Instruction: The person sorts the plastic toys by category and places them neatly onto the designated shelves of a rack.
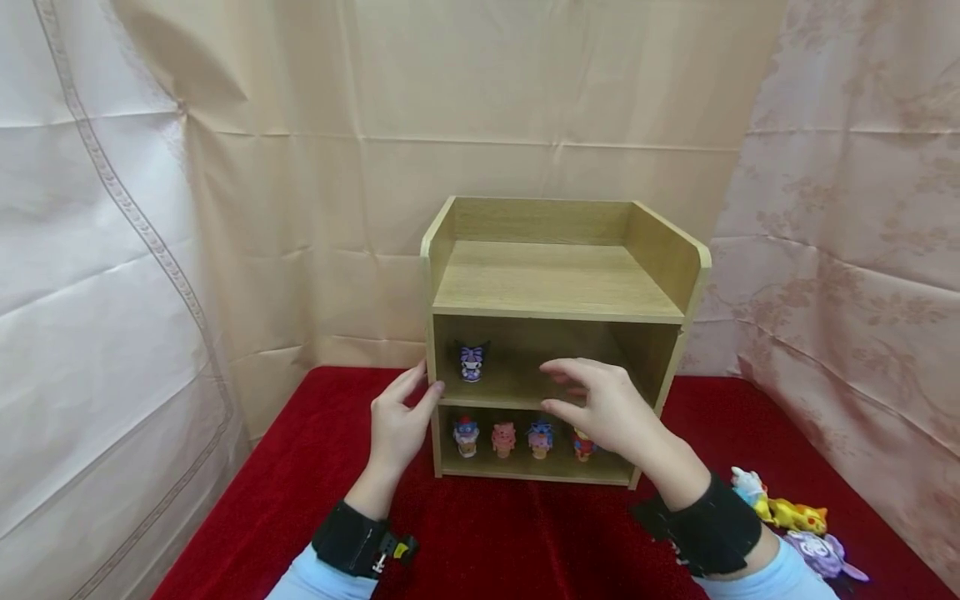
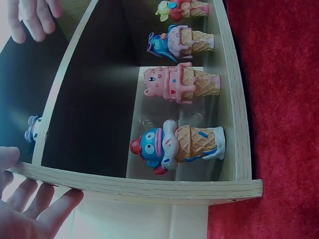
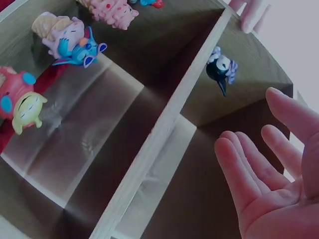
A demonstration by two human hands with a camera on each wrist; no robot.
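My left hand (image 1: 397,429) grips the left side panel of a small wooden shelf (image 1: 558,279), thumb by the front edge and fingers (image 2: 60,209) along the outside. My right hand (image 1: 603,408) hovers before the middle compartment with thumb and fingers spread apart, nothing between them. To its left on that middle board stands a purple-and-black figurine (image 1: 472,363). Along the bottom board are ice-cream-cone figurines: a blue one with a red top (image 2: 154,144), a pink one (image 2: 169,83), a blue-eared one (image 2: 179,42) and a red-and-yellow one (image 3: 22,102).
On the red cloth (image 1: 480,542) at the right lie more figurines: a white-headed one (image 1: 748,486), a yellow one (image 1: 798,516) and a purple one (image 1: 819,553), beside the right forearm. Beige curtains (image 1: 337,167) hang behind the shelf. Its top tray is bordered by raised sides.
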